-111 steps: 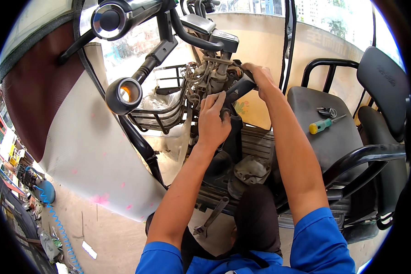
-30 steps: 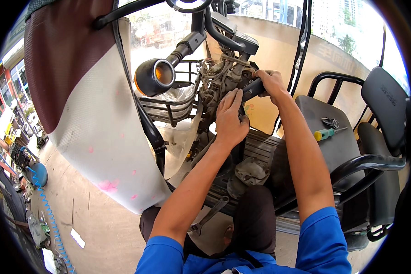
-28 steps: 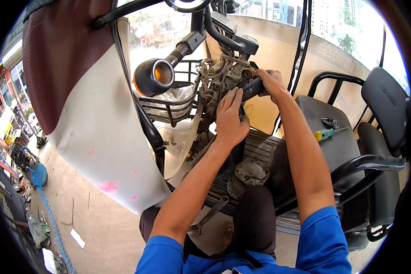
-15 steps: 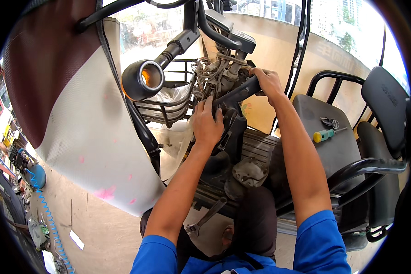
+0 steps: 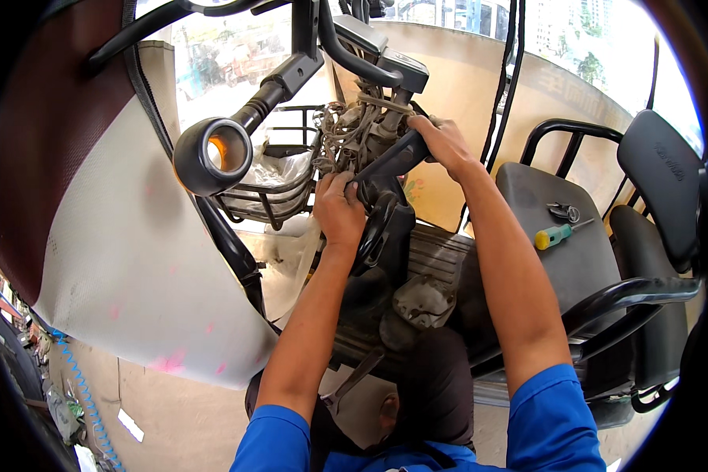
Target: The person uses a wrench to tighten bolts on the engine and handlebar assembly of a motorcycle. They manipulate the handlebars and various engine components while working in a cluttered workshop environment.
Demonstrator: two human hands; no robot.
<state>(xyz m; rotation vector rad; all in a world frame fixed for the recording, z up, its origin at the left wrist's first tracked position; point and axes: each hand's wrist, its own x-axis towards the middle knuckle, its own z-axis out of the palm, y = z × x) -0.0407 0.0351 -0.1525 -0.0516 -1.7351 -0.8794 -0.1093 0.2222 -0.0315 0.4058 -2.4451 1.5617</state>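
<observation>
Between my hands is a long black plastic panel [image 5: 393, 160], held slantwise in front of the steering column of a three-wheeled vehicle. My left hand [image 5: 340, 211] has its fingers curled at the panel's lower left end. At the upper right end my right hand [image 5: 442, 145] grips it, thumb on top and the other fingers partly hidden behind. Just beyond the panel, a tangle of dusty wires and connectors [image 5: 346, 138] is exposed under the handlebar [image 5: 346, 59]. A black cable loop [image 5: 376, 232] hangs below the panel.
A round black lamp [image 5: 212, 157] and a wire basket [image 5: 271, 193] are at the left. A yellow-green screwdriver [image 5: 553, 236] and keys [image 5: 564, 212] lie on the grey seat [image 5: 527, 193]. An adjustable wrench [image 5: 354, 380] leans by my knees; a dusty cover [image 5: 423, 301] rests on the footboard.
The fingers of my left hand have gone from stretched upward to curled at the panel's end. My right hand keeps its grip. The whole view has shifted slightly.
</observation>
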